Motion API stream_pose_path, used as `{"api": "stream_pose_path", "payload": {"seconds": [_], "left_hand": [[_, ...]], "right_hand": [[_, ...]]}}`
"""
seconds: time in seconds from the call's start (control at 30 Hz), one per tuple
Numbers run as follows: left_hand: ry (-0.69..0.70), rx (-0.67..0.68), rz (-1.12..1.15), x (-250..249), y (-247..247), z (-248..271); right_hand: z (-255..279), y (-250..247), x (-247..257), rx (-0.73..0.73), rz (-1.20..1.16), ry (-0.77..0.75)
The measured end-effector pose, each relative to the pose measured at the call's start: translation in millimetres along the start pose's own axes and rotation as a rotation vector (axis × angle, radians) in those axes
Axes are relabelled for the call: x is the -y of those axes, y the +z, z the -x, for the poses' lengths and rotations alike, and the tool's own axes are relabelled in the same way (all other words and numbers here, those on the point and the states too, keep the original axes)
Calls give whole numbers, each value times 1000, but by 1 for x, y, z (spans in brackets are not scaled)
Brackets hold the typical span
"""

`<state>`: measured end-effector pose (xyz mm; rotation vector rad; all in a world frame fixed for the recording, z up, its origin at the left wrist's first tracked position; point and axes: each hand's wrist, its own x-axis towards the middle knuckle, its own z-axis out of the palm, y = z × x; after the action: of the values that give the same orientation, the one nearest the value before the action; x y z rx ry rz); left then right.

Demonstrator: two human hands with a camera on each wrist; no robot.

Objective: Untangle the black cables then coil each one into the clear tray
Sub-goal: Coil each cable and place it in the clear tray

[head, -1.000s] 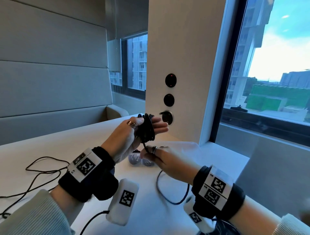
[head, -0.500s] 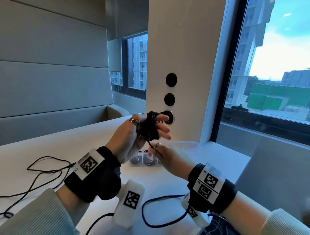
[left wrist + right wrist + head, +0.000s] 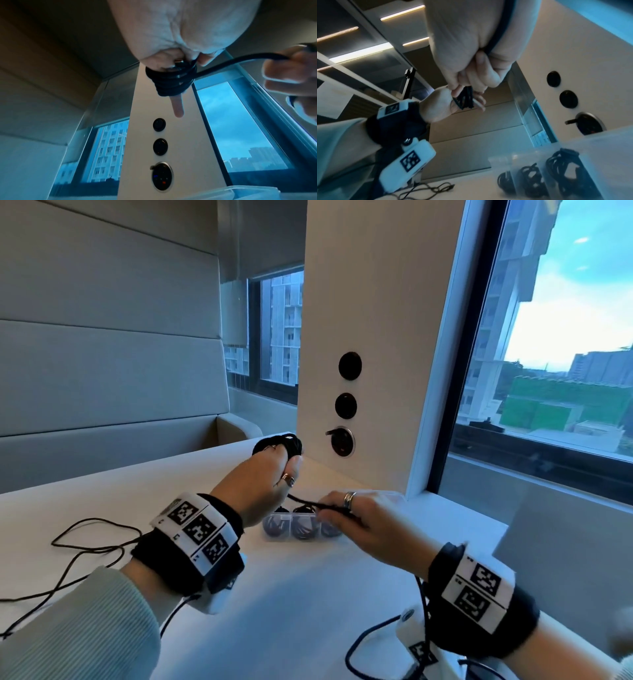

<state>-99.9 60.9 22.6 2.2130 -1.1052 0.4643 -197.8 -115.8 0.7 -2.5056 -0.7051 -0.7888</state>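
Note:
A black cable is wound in a coil [image 3: 286, 444] round the fingers of my left hand [image 3: 270, 474], held above the table by the pillar. In the left wrist view the coil [image 3: 171, 81] wraps the fingers, with one fingertip [image 3: 178, 108] sticking out. A taut strand [image 3: 305, 501] runs from it to my right hand [image 3: 342, 515], which pinches it just above the clear tray [image 3: 274, 513]. The right wrist view shows my right hand [image 3: 471, 83] curled round the strand. The cable's tail [image 3: 370, 635] trails past my right wrist.
The tray's front compartments hold coiled black cables [image 3: 530, 175]. Another thin black cable [image 3: 85, 542] lies loose on the white table [image 3: 308, 594] at the left. A white pillar with round sockets [image 3: 342, 441] stands right behind my hands, windows beyond.
My left hand has rolled from palm up to knuckles up, with the coil still on it. My right hand has drawn the strand out sideways over the tray. The tail has shortened.

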Motion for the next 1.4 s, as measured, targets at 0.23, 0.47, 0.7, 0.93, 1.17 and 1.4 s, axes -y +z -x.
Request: {"api": "stream_pose_path", "payload": {"seconds": [0.23, 0.47, 0.7, 0.93, 1.17, 1.4], "left_hand": [[22, 340, -204, -10, 2, 11], [-142, 240, 843, -18, -13, 16], [-362, -280, 1400, -1, -47, 3], [-327, -173, 1099, 5, -32, 3], [-307, 71, 1309, -43, -13, 3], [-222, -157, 1253, -36, -15, -8]], "right_hand": [[-18, -25, -26, -284, 295, 59], [-20, -24, -53, 3, 636, 276], [9, -12, -80, 367, 272, 563], [10, -16, -68, 349, 558, 613], [-28, 36, 3, 4, -75, 471], [-15, 43, 25, 109, -199, 297]]}}
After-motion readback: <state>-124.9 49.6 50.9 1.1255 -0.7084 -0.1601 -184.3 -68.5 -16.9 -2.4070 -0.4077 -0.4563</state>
